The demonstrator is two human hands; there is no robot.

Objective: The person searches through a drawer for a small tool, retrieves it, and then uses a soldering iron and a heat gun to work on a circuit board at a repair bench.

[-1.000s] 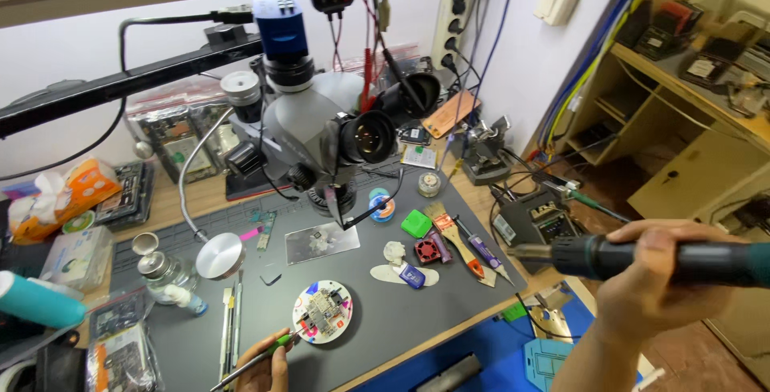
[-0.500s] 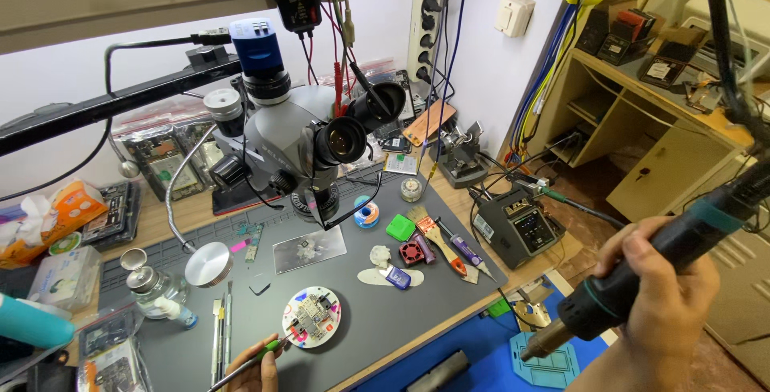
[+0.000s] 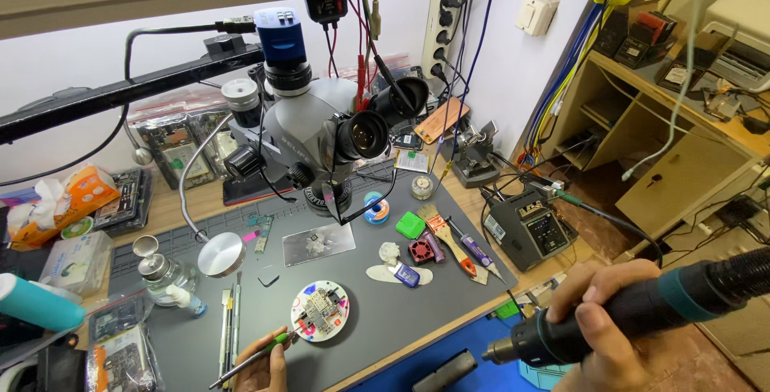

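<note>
Cluttered counter (image 3: 449, 312) under a grey mat (image 3: 353, 288), microscope (image 3: 321, 143) upper centre. Right hand (image 3: 601, 328) at lower right — clenched around a black hot-air handle (image 3: 634, 312). Left hand (image 3: 265, 368) at bottom edge — pinching green-tipped tweezers (image 3: 253, 356) just beside a round board holder (image 3: 320, 311).

Wooden bench (image 3: 449, 187), grey mat (image 3: 377, 296), microscope (image 3: 313, 139)

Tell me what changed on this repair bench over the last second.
The right hand swung the black hot-air handpiece with its teal band from level, nozzle pointing left, down to the lower right, nozzle tipped downward. The left hand kept its green-handled tweezers beside the round white board holder. The grey microscope stayed put.
</note>
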